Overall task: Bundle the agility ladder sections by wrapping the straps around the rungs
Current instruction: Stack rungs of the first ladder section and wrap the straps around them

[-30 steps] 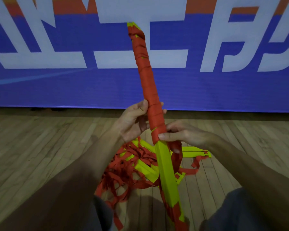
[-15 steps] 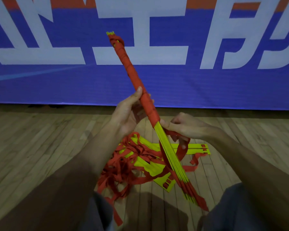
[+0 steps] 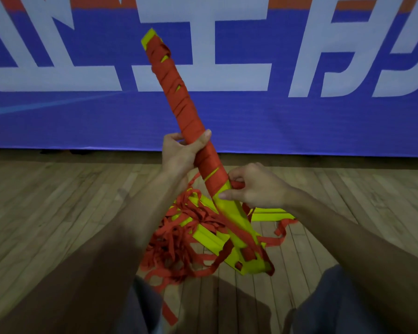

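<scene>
Head: rung bundle [image 3: 179, 100] in left hand [image 3: 179, 156]

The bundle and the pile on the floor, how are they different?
The held bundle leans, strap wound tightly round it; the floor pile lies flat, straps loose and tangled. The left hand and right hand hold the bundle, not the pile. Both are yellow and red.

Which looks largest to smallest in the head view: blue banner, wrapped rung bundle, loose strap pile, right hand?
1. blue banner, fills the background.
2. wrapped rung bundle and loose strap pile: about alike; the bundle is nearer the camera, so unranked.
3. right hand, smallest.
</scene>
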